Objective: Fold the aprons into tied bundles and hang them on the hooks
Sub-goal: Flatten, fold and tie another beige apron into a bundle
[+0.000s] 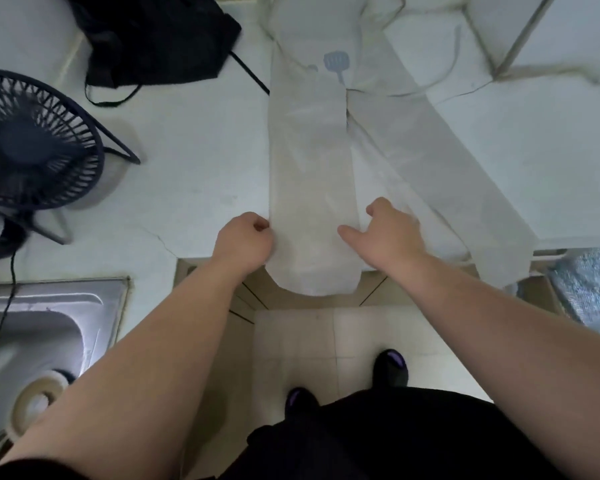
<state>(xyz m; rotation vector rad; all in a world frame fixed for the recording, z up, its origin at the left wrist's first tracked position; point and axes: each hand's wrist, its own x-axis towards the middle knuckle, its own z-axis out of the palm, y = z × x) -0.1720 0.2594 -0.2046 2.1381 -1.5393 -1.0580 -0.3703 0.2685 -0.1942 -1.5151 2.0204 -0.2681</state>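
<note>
At front edge of white counter (194, 150): white thin-fabric apron with blue spatula print (309, 174), folded into long strip. Long axis straight away from person; rounded near end overhangs edge, bib end points far. Strip between hands, both equally near. Left hand (245, 242) fingers curled, pinching left edge. Right hand (390, 233) thumb and forefinger spread, flat on right edge. Next fold likely runs along axis.

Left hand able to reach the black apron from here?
Probably, at a stretch: left hand to black apron crosses only bare counter, fan to the side. But it grips the white apron and must let go first.
</note>
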